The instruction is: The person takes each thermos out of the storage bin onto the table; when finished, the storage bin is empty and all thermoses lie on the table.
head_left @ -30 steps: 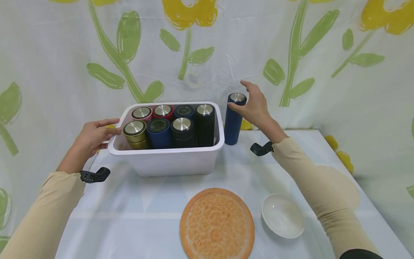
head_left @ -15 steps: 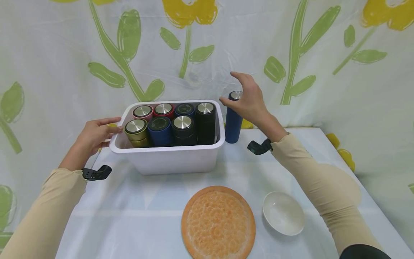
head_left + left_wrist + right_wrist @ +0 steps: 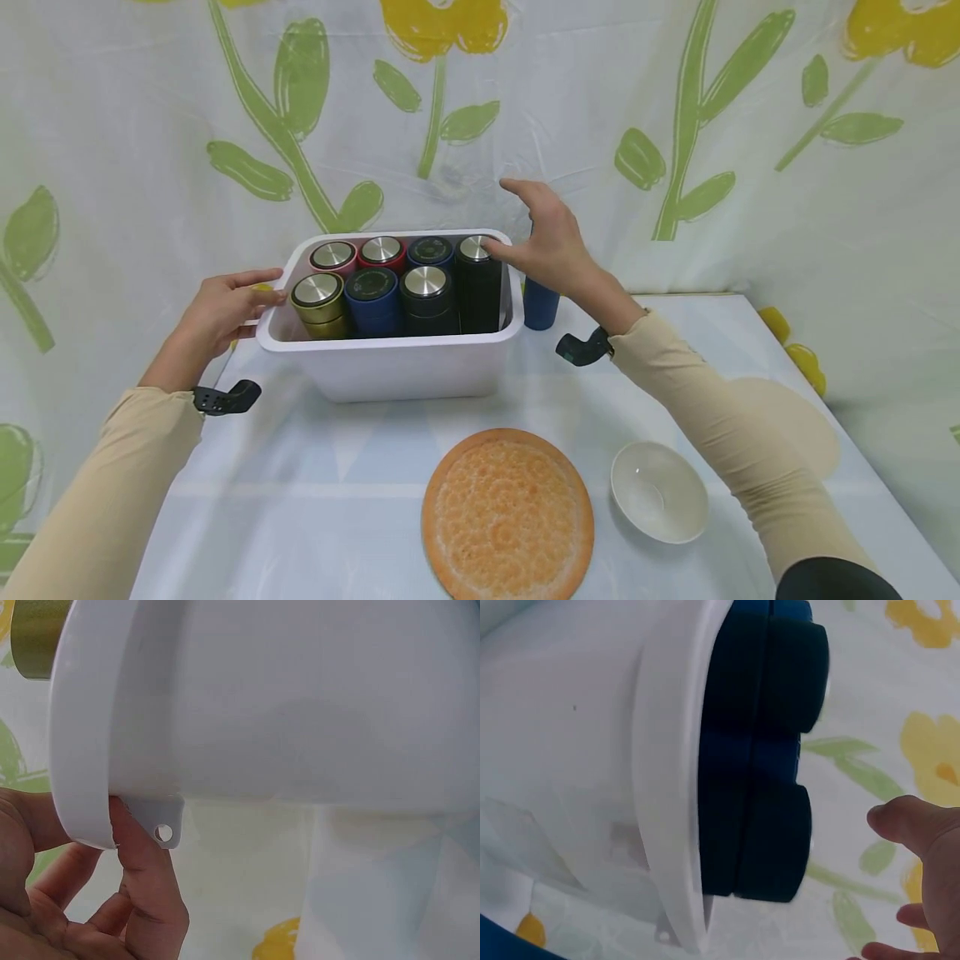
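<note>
A white plastic bin [image 3: 405, 367] holds several upright thermos bottles with gold, blue, black, pink and red bodies. My left hand [image 3: 217, 317] grips its left rim, fingers hooked under the lip in the left wrist view. My right hand [image 3: 551, 250] hovers at the bin's right end, thumb and fingers spread apart with nothing between them. In the head view its thumb overlaps the silver lid of the tall black thermos [image 3: 480, 296]; the right wrist view shows a gap from the bottles. Behind this hand stands a blue thermos [image 3: 541, 307], its top mostly hidden.
A round, golden-brown disc like a flatbread [image 3: 508, 512] lies on the white table [image 3: 300, 500] in front of the bin. Right of it sits a white bowl [image 3: 658, 492]. A flower-printed curtain [image 3: 570, 100] hangs close behind the table.
My right hand has moved left, from around the top of the separate blue thermos to the bin's right end. The blue thermos stayed where it was. My left hand keeps its place on the rim.
</note>
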### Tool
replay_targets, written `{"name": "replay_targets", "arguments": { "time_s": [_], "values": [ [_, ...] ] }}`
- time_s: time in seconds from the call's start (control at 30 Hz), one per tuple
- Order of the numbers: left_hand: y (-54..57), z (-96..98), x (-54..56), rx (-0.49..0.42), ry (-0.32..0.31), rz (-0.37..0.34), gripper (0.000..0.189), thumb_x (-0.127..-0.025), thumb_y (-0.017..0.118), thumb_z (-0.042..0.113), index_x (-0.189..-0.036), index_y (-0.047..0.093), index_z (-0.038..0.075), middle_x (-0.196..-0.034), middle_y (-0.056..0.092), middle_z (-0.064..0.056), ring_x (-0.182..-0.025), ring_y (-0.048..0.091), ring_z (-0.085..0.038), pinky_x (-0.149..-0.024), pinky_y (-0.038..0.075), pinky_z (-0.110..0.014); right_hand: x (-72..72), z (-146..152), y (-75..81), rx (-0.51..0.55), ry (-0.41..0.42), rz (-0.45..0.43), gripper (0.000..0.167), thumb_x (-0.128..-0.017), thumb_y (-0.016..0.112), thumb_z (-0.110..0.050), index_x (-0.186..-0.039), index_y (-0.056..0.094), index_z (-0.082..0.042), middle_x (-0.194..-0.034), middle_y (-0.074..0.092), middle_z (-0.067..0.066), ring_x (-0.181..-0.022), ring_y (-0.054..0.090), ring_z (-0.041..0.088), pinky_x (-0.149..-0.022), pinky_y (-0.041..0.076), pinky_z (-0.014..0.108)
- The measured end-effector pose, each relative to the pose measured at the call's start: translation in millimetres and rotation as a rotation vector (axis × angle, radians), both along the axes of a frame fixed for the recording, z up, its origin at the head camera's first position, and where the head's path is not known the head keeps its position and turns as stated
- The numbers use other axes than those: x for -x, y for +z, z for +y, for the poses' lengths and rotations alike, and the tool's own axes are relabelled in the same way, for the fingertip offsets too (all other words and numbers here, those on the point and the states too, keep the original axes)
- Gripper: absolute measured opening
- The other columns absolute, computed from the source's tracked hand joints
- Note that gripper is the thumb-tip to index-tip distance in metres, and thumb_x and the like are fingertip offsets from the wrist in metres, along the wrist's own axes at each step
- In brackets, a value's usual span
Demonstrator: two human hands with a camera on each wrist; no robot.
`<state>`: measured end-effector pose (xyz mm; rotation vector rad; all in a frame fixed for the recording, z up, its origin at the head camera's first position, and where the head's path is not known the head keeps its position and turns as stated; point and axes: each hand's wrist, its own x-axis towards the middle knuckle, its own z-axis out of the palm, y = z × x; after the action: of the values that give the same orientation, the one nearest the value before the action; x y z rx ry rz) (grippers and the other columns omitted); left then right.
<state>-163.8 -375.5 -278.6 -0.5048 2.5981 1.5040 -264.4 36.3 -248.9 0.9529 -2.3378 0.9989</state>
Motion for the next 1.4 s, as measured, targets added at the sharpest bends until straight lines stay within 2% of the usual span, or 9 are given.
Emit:
{"name": "replay_targets", "arguments": {
  "time_s": [0.1,0.2,0.43,0.63,0.87,1.1,1.4],
  "values": [
    [0.4,0.8,0.5,0.001,0.002,0.001,0.062,-0.102,0.057,0.027,-0.157,0.032,0.012,-0.159,0.026,-0.025,-0.137,0.037,-0.046,-0.071,0.051,-0.022,-1.3,-4,-2.4,-0.031,0.012,-0.02,0.075,-0.081,0.083,-0.028,-0.143,0.051,-0.002,-0.143,0.053,0.012,-0.132,0.047,0.022,-0.094,0.048,0.037],
    [0.2,1.7,0.7,-0.001,0.002,0.005,0.063,-0.102,0.058,0.027,-0.157,0.032,0.012,-0.16,0.025,-0.025,-0.137,0.037,-0.046,-0.071,0.051,-0.022,-3.1,-8,-4.7,-0.069,0.016,-0.05,0.076,-0.082,0.082,-0.03,-0.145,0.05,-0.003,-0.145,0.052,0.012,-0.133,0.045,0.023,-0.095,0.048,0.038],
    [-0.6,0.6,0.5,-0.002,0.004,0.01,0.062,-0.102,0.057,0.026,-0.157,0.033,0.012,-0.16,0.025,-0.025,-0.137,0.037,-0.046,-0.07,0.051,-0.022,-4.1,-17,-9.7,-0.13,0.032,-0.109,0.08,-0.082,0.082,-0.034,-0.147,0.047,-0.005,-0.147,0.049,0.012,-0.137,0.042,0.025,-0.109,0.037,0.042],
    [-0.5,-0.2,0.2,0.002,0.005,0.011,0.062,-0.102,0.057,0.027,-0.157,0.033,0.012,-0.159,0.025,-0.025,-0.137,0.037,-0.046,-0.071,0.051,-0.022,-3.0,-22,-14.6,-0.201,0.019,-0.179,0.084,-0.082,0.081,-0.039,-0.151,0.044,-0.008,-0.149,0.046,0.012,-0.138,0.041,0.026,-0.109,0.037,0.044],
    [0.1,1.0,-0.2,0.003,0.003,0.015,0.061,-0.102,0.057,0.026,-0.156,0.034,0.011,-0.159,0.027,-0.025,-0.136,0.037,-0.046,-0.072,0.051,-0.023,-2.2,-25,-22.7,-0.218,0.023,-0.208,0.083,-0.082,0.081,-0.04,-0.15,0.044,-0.01,-0.148,0.047,0.011,-0.134,0.044,0.026,-0.107,0.04,0.044],
    [-0.7,1.2,-1.0,0.008,0.007,0.019,0.062,-0.101,0.059,0.026,-0.156,0.034,0.012,-0.16,0.025,-0.023,-0.137,0.037,-0.046,-0.078,0.052,-0.027,-3.3,-27,-28.4,-0.239,0.027,-0.224,0.077,-0.084,0.08,-0.038,-0.148,0.048,-0.009,-0.147,0.048,0.011,-0.133,0.045,0.027,-0.105,0.041,0.046],
    [-1.2,2.8,-3.4,0.013,0.018,0.027,0.063,-0.1,0.06,0.028,-0.156,0.035,0.012,-0.161,0.025,-0.022,-0.137,0.038,-0.046,-0.075,0.052,-0.024,-4.1,-29,-32.2,-0.258,-0.001,-0.235,0.071,-0.086,0.078,-0.031,-0.148,0.049,-0.011,-0.142,0.051,0.012,-0.123,0.053,0.028,-0.099,0.044,0.047]
  ]
}}
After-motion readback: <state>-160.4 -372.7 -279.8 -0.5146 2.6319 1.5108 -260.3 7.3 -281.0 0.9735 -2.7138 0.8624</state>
